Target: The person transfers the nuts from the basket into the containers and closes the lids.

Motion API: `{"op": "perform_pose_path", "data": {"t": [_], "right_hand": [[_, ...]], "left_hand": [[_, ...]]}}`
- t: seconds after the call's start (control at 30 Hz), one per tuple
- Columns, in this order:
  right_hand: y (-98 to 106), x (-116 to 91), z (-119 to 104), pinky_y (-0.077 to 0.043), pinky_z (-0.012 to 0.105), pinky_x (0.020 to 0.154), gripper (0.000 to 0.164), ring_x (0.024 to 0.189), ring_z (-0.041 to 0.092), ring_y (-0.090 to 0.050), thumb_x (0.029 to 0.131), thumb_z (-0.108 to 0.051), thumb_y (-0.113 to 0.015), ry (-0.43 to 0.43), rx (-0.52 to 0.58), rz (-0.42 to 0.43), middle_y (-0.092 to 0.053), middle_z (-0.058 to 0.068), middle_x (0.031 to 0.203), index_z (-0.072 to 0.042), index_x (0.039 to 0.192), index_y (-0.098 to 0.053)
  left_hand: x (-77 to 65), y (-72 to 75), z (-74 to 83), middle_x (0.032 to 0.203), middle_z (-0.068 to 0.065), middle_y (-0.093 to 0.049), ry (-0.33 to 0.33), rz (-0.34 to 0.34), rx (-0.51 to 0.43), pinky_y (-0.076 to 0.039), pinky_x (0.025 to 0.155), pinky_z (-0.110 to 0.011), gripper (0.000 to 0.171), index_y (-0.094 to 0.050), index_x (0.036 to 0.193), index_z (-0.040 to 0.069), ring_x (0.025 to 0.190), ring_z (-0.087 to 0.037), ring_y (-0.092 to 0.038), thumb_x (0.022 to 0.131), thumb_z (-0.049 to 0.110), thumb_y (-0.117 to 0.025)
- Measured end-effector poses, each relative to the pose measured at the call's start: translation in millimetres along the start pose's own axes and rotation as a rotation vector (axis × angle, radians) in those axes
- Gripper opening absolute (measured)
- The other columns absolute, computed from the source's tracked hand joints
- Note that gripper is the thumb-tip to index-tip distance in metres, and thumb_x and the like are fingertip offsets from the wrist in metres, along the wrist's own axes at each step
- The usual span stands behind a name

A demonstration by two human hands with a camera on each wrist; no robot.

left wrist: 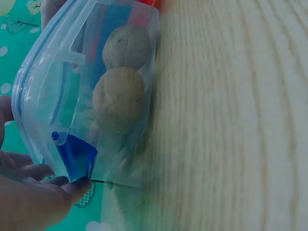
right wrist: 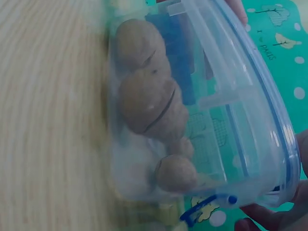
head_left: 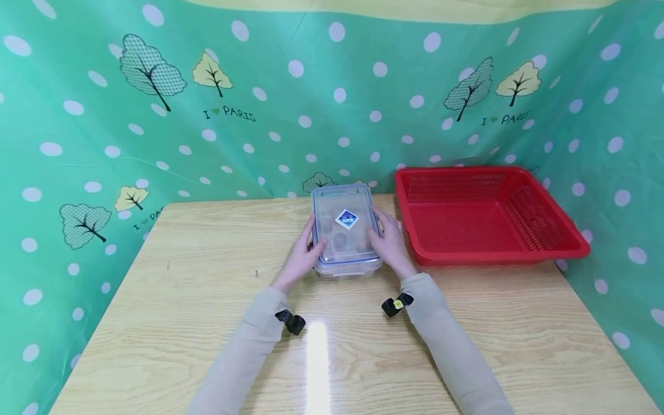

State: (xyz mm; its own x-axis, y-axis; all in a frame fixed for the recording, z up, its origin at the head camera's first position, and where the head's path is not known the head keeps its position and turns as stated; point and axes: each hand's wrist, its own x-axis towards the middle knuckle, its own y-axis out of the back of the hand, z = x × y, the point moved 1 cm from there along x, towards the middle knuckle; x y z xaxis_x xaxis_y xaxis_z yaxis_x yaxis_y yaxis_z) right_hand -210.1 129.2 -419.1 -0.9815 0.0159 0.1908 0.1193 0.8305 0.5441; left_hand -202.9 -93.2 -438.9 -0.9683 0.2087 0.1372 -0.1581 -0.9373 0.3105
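A clear plastic food container [head_left: 332, 202] with a blue-edged lid and a diamond-shaped label [head_left: 346, 219] is between both hands at the table's back. My left hand [head_left: 301, 253] grips its left side, thumb over the lid. On the opposite side my right hand [head_left: 390, 241] holds it, thumb also on the lid. Through the wall, the left wrist view shows round brown walnuts [left wrist: 119, 98]; a blue latch [left wrist: 77, 156] stands out from the side by the left fingers. In the right wrist view another blue latch [right wrist: 207, 204] sticks out below more walnuts [right wrist: 149, 98].
To the container's right stands a red plastic basket [head_left: 461, 227] with slotted walls, close beside the right hand. The wooden table [head_left: 207, 276] reaches back to a green dotted cloth [head_left: 290, 138] that hangs behind and at both sides.
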Motion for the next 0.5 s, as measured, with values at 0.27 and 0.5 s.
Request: {"op": "perform_pose_path", "data": {"t": [0.27, 0.5], "right_hand": [[-1.4, -5.0, 9.7, -0.032, 0.049, 0.107, 0.058, 0.136, 0.033, -0.032, 0.095, -0.016, -0.047, -0.040, 0.053, -0.084, -0.034, 0.018, 0.150, -0.008, 0.151, -0.032], [-5.6, -9.2, 10.5, -0.029, 0.048, 0.109, 0.059, 0.138, 0.032, -0.029, 0.098, -0.017, -0.045, -0.055, 0.078, -0.123, -0.029, 0.016, 0.153, -0.010, 0.153, -0.026]], "left_hand": [[0.9, -3.1, -1.7, 0.156, -0.018, -0.018, 0.011, 0.001, -0.028, -0.031, 0.107, -0.047, 0.069, -0.017, 0.155, 0.010, 0.139, -0.036, -0.027, 0.098, 0.013, -0.055], [3.3, -1.4, -4.3, 0.156, -0.022, -0.013, -0.008, -0.007, -0.102, -0.025, 0.110, -0.049, 0.066, -0.016, 0.154, 0.005, 0.140, -0.039, -0.022, 0.098, 0.007, -0.051]]}}
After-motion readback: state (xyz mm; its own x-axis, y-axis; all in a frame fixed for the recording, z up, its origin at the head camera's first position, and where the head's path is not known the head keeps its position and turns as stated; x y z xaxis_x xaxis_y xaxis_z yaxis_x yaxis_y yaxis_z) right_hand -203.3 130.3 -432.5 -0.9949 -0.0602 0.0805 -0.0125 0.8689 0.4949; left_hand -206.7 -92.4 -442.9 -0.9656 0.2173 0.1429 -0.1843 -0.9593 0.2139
